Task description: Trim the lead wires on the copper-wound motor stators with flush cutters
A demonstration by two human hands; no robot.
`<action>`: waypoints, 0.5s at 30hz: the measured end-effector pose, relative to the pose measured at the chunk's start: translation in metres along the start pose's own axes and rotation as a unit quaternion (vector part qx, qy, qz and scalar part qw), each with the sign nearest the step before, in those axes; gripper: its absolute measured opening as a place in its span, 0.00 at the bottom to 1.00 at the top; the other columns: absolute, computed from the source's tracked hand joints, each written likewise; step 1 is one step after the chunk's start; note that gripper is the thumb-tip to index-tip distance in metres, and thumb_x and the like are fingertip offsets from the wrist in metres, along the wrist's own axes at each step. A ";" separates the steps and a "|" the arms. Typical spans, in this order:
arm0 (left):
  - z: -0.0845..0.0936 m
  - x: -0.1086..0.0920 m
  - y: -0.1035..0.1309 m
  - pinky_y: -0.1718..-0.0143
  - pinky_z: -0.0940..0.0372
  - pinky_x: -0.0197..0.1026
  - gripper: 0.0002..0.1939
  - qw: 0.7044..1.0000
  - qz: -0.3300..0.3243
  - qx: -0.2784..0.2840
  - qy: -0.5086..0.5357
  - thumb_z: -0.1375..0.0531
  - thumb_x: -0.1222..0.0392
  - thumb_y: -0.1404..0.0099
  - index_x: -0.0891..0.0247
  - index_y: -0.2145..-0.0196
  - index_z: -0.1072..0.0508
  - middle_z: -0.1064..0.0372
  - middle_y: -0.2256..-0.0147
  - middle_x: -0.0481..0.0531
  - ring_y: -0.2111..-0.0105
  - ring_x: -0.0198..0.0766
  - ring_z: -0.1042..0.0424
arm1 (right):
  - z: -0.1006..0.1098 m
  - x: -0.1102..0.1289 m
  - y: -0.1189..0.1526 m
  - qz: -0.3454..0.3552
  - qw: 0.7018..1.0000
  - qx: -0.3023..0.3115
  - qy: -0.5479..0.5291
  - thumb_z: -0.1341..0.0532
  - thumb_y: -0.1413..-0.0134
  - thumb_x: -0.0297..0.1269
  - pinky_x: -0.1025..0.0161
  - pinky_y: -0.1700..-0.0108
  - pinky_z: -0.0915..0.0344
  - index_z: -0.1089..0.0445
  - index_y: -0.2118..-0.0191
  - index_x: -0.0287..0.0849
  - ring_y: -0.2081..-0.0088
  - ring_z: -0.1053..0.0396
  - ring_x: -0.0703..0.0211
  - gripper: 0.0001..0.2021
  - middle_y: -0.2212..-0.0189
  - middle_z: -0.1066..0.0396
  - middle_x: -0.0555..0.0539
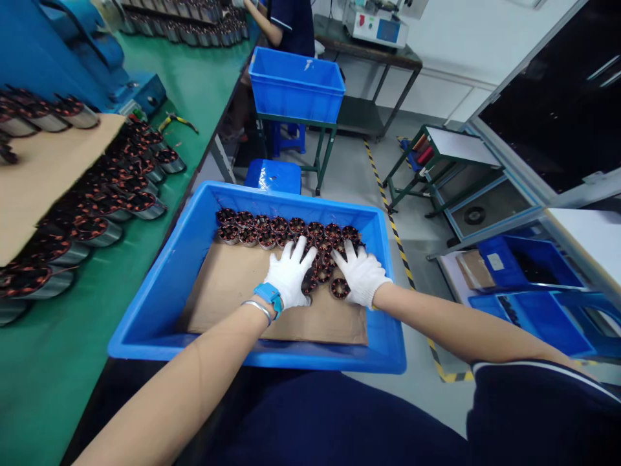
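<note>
A blue plastic bin (145,272) lies in front of me, its floor lined with a cardboard sheet (242,278). Motor stators (279,224), with dark copper windings, stand upright in rows along its far side. My left hand (291,275), in a white glove, rests with fingers spread at the left of a nearer cluster of stators (323,272). On the cluster's right is my gloved right hand (361,275), its fingers also apart. Both hands seem to touch the cluster's sides; some fingertips are hidden among the stators. One stator (339,288) sits closest to the right palm.
Left is a green bench (111,272) carrying more stators (140,200), pliers (177,121) and a blue machine (97,58). Beyond my bin stand a blue stool (273,176), another blue bin (297,87) and a co-worker (294,26). Blue trays (538,317) lie at right.
</note>
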State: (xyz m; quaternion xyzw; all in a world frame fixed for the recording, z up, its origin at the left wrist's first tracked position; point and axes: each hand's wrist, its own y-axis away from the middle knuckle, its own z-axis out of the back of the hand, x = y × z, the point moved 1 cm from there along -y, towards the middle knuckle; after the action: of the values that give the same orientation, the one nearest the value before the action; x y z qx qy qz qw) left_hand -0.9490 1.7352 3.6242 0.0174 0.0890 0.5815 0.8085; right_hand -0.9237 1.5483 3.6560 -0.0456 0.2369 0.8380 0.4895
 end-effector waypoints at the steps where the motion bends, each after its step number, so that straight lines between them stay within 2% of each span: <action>1: -0.002 0.003 -0.003 0.43 0.51 0.71 0.66 1.000 -0.019 0.002 -0.001 0.30 0.41 0.61 0.58 0.32 0.61 0.77 0.31 0.63 0.34 0.67 0.63 | -0.001 -0.001 -0.005 -0.002 1.000 0.016 -0.003 0.27 0.69 0.49 0.44 0.52 0.38 0.61 0.30 0.50 0.43 0.45 0.28 0.61 0.31 0.69 0.30; 3: -0.003 0.007 -0.009 0.42 0.49 0.68 0.65 0.998 -0.059 0.004 0.002 0.32 0.40 0.59 0.59 0.32 0.60 0.75 0.31 0.62 0.34 0.65 0.62 | -0.002 -0.002 -0.012 0.010 1.000 0.028 -0.007 0.29 0.65 0.52 0.43 0.53 0.37 0.63 0.30 0.50 0.43 0.44 0.26 0.59 0.31 0.68 0.30; 5: -0.002 0.011 -0.014 0.45 0.45 0.67 0.64 0.996 -0.084 0.011 0.010 0.33 0.38 0.59 0.60 0.32 0.60 0.72 0.31 0.64 0.35 0.67 0.61 | -0.004 -0.001 -0.018 0.018 0.999 0.038 -0.010 0.29 0.65 0.53 0.40 0.51 0.39 0.64 0.30 0.48 0.40 0.49 0.24 0.60 0.31 0.67 0.30; 8: -0.002 0.014 -0.017 0.47 0.44 0.69 0.63 0.995 -0.098 -0.004 0.011 0.36 0.35 0.58 0.63 0.32 0.58 0.68 0.31 0.67 0.36 0.69 0.57 | -0.007 0.001 -0.023 0.009 0.998 0.058 -0.019 0.27 0.68 0.51 0.37 0.47 0.43 0.66 0.30 0.47 0.37 0.56 0.21 0.64 0.32 0.68 0.29; 11: -0.006 0.015 -0.018 0.45 0.48 0.70 0.62 0.995 -0.098 -0.034 0.008 0.38 0.32 0.56 0.63 0.32 0.58 0.73 0.31 0.67 0.35 0.68 0.61 | -0.010 0.001 -0.027 -0.001 0.997 0.060 -0.049 0.26 0.75 0.54 0.34 0.45 0.47 0.69 0.30 0.47 0.37 0.60 0.17 0.69 0.32 0.70 0.28; 13: -0.009 0.015 -0.018 0.45 0.50 0.71 0.63 0.995 -0.088 -0.038 0.009 0.39 0.28 0.57 0.63 0.32 0.58 0.75 0.31 0.67 0.34 0.68 0.66 | -0.011 -0.001 -0.028 -0.003 0.995 0.056 -0.085 0.26 0.80 0.55 0.35 0.46 0.45 0.69 0.30 0.49 0.38 0.59 0.16 0.72 0.32 0.71 0.29; 15: -0.011 0.015 -0.019 0.44 0.52 0.72 0.65 0.996 -0.077 -0.031 0.009 0.40 0.26 0.59 0.63 0.32 0.58 0.73 0.31 0.69 0.34 0.68 0.68 | -0.010 -0.002 -0.027 -0.002 0.992 0.047 -0.120 0.25 0.82 0.52 0.40 0.48 0.40 0.69 0.30 0.52 0.40 0.52 0.20 0.72 0.33 0.70 0.30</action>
State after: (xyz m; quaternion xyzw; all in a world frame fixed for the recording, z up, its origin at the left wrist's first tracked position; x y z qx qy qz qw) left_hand -0.9283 1.7423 3.6087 -0.0203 0.0791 0.5199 0.8503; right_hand -0.9012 1.5533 3.6380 0.0783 0.2154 0.8243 0.5177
